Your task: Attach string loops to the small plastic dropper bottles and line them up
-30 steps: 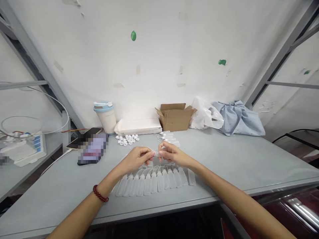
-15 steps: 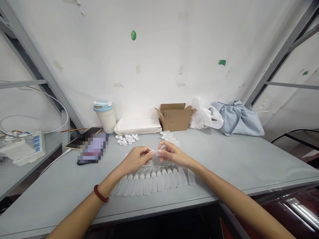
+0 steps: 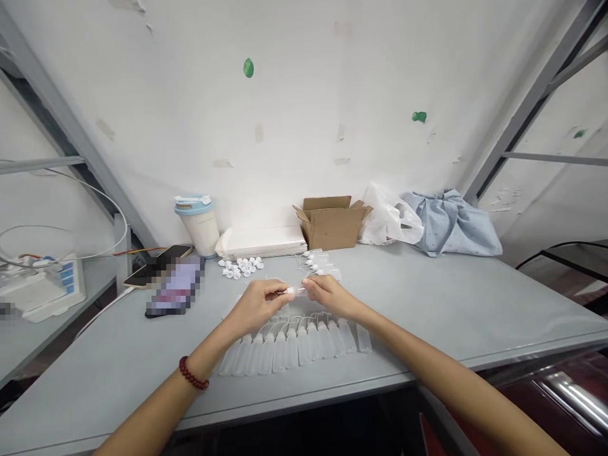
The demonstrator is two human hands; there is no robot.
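Observation:
My left hand (image 3: pixel 261 303) pinches a small white cap (image 3: pixel 291 290) between thumb and fingertips, with a thin tube showing beside it. Facing it, my right hand (image 3: pixel 331 295) is closed around a small clear plastic bottle (image 3: pixel 300 292), mostly hidden by the fingers. Cap and bottle meet end to end; whether they are joined I cannot tell. Below both hands lies a row of several translucent bottles (image 3: pixel 280 351) with thin bent tubes at their tops. Beyond the hands are loose white caps (image 3: pixel 241 266) and several smaller clear bottles (image 3: pixel 323 266) with white tops.
Along the wall stand a blue-lidded cup (image 3: pixel 199 228), a white stack (image 3: pixel 261 239), an open cardboard box (image 3: pixel 335 229), a white plastic bag (image 3: pixel 387 218) and a blue cloth bundle (image 3: pixel 453 225). Two phones (image 3: pixel 175 288) lie at the left. The table's front edge (image 3: pixel 304 411) runs below my forearms.
My right hand's fingers have curled in more tightly around the clear bottle. The white cap in my left hand shows more plainly. The view has shifted slightly.

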